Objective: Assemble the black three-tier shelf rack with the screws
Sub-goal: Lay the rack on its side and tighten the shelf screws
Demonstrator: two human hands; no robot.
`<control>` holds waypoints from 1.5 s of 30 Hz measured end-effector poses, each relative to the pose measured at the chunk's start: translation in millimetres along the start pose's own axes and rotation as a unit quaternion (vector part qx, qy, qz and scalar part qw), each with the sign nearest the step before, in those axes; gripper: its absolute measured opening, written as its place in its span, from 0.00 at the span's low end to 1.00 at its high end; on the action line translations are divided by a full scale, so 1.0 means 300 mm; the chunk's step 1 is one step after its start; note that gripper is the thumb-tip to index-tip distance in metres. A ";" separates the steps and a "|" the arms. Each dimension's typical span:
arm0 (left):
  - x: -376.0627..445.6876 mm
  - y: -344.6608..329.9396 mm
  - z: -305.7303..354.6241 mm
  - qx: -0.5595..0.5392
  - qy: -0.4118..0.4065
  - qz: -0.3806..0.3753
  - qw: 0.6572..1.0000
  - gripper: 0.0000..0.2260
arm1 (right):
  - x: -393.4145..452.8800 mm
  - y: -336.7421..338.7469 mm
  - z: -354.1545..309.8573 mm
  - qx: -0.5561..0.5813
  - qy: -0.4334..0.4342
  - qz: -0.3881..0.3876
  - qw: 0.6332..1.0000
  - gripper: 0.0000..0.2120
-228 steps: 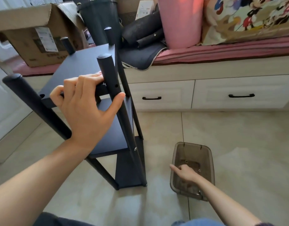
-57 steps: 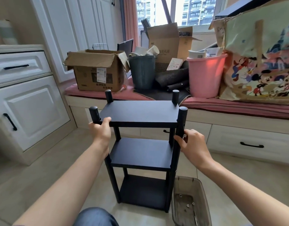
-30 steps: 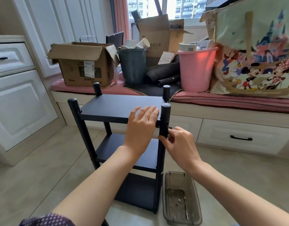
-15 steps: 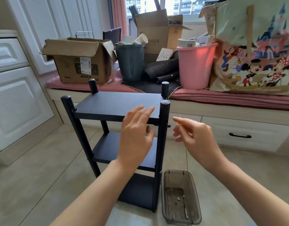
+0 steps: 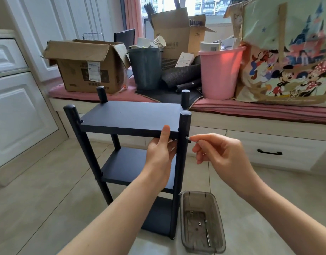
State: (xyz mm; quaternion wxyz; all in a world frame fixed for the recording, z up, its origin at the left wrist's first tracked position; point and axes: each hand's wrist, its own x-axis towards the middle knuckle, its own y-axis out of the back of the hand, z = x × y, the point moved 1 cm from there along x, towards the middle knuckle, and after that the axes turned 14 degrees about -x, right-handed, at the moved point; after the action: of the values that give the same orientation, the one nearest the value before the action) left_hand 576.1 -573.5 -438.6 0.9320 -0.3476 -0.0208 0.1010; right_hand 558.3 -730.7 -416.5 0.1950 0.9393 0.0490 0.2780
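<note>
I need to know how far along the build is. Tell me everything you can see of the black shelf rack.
The black shelf rack stands upright on the tiled floor, matte black, with three flat shelves between four round posts whose capped tops rise above the top shelf. The left hand grips the top shelf's front edge, thumb on top. The right hand pinches a small silver screw at the front right post, just below that shelf. A clear tray sits beside its base.

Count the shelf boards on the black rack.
3, stacked: top board gripped at its near edge by the left hand, middle board, bottom board near the floor, partly hidden by the arm.
</note>
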 end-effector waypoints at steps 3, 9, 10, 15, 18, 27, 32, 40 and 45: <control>-0.001 -0.002 -0.017 0.022 -0.011 0.010 1.000 0.25 | 0.002 -0.004 0.002 -0.003 -0.001 0.001 1.000 0.15; 0.005 -0.020 -0.028 0.019 -0.008 0.028 0.999 0.23 | 0.003 -0.010 0.004 -0.017 0.002 0.022 1.000 0.12; 0.005 -0.021 -0.028 0.016 -0.007 0.025 1.000 0.23 | 0.003 -0.014 0.004 -0.018 0.000 0.020 1.000 0.11; 0.004 -0.022 -0.028 0.004 -0.003 0.021 1.000 0.23 | 0.008 -0.039 0.004 0.015 -0.038 0.025 0.999 0.06; 0.003 -0.018 -0.029 0.006 -0.002 0.015 1.000 0.24 | 0.018 -0.048 0.005 0.017 -0.051 0.035 0.998 0.02; 0.007 -0.002 -0.032 0.017 0.005 -0.006 1.000 0.27 | 0.046 -0.067 0.002 -0.022 -0.043 0.045 0.998 0.01; 0.011 0.010 -0.035 0.013 0.010 -0.024 1.000 0.28 | 0.044 -0.056 -0.005 -0.052 -0.037 0.060 0.996 0.04; 0.018 0.014 -0.037 0.014 0.006 -0.036 0.999 0.26 | 0.045 -0.062 -0.023 -0.175 0.011 0.084 0.981 0.05; 0.016 0.013 -0.032 0.011 0.004 -0.036 0.999 0.25 | 0.040 -0.061 -0.031 -0.262 0.082 0.098 0.957 0.03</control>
State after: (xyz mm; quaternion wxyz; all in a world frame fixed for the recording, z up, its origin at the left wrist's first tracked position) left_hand 581.1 -575.8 -448.4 0.9387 -0.3372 -0.0283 0.0657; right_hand 563.5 -708.5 -410.5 0.4015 0.8295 -0.1024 0.3746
